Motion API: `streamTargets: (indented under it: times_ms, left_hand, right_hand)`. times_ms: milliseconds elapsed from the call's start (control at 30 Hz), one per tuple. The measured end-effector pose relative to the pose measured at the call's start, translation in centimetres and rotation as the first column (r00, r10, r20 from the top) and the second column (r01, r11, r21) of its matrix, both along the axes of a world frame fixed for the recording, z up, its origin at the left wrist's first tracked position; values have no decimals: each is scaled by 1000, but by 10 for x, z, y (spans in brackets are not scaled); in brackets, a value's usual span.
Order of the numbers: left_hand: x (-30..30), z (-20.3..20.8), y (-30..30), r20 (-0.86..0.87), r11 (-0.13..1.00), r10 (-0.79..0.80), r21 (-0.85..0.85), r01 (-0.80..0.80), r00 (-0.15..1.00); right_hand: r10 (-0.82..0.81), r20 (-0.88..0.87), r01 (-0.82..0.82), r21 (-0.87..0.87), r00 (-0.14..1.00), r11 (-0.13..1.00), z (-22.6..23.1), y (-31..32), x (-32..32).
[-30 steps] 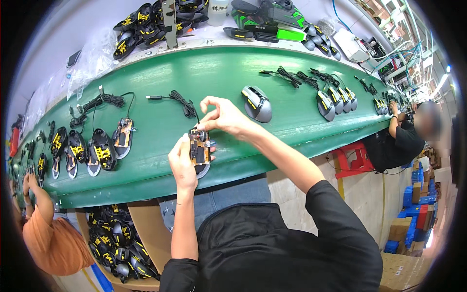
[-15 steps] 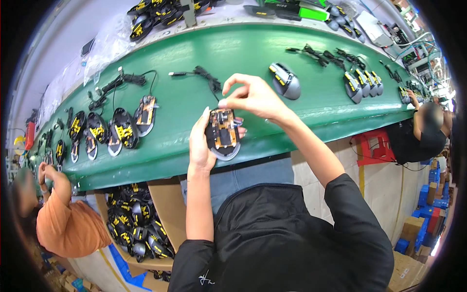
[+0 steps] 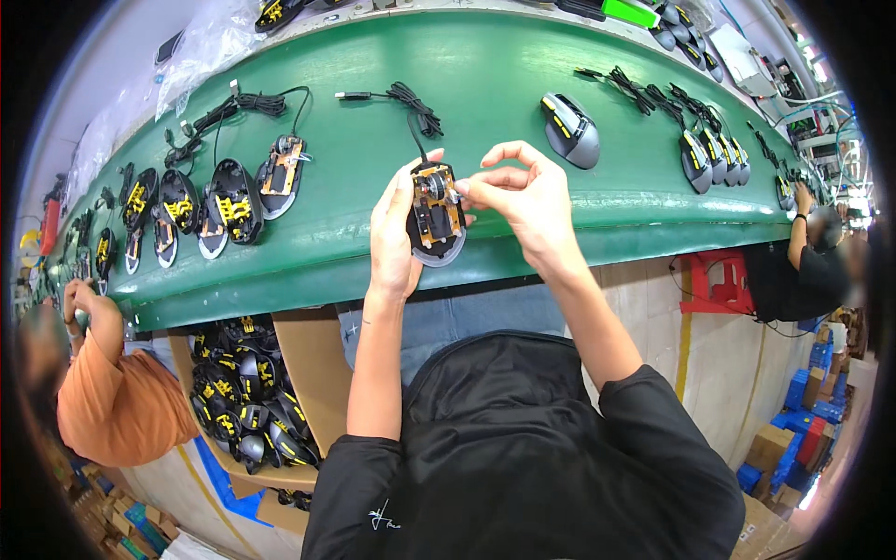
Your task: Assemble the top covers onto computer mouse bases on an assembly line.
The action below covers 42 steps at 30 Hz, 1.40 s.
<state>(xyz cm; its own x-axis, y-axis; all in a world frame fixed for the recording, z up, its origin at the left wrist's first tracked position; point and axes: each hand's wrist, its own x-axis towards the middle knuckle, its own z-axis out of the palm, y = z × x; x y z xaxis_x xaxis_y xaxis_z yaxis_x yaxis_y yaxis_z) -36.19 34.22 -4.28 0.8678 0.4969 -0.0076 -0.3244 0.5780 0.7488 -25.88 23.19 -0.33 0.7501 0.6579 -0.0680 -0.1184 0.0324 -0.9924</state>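
Observation:
An opened computer mouse base (image 3: 435,213) with a brown circuit board sits in my left hand (image 3: 392,233). That hand closes round it from the left side and beneath, just over the near edge of the green belt. From the base's top end a black cable (image 3: 416,110) runs away across the belt to its plug. My right hand (image 3: 537,207) pinches at the board's right edge with thumb and forefinger, the other fingers curled. What lies between those fingertips is too small to make out.
A closed grey-and-yellow mouse (image 3: 571,131) lies right of my hands, and several more (image 3: 711,161) stand farther right. Opened mice (image 3: 235,201) line the belt's left. A cardboard box (image 3: 313,369) of black-and-yellow shells stands below. Co-workers sit on both sides.
My right hand has moved from the cable end of the board down to its right edge. My left hand still holds the mouse base. The whole view has shifted slightly.

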Motion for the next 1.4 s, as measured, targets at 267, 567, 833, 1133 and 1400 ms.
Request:
streamTargets:
  times_ms: [267, 567, 833, 1133, 1400]
  left_hand:
    - [-4, -16, 3, 35, 992, 122, -28, -121, 992]
    - [-5, -9, 1, -20, 981, 191, -10, -192, 981]
    - [-16, -3, 10, -76, 983, 151, -91, -157, 986]
    - [-13, -3, 12, 2, 988, 123, -90, -122, 992]
    - [-19, -10, 11, -36, 988, 153, -9, -153, 988]
  right_hand:
    - [24, 990, 239, -57, 136, 969, -27, 17, -53]
    - [383, 899, 176, -350, -214, 920, -17, 0, -52]
    - [161, 927, 263, -258, 340, 930, 21, -22, 23]
    - [5, 889, 565, -296, 458, 770, -27, -51, 91]
    - [-116, 740, 488, -308, 662, 817, -37, -71, 88]
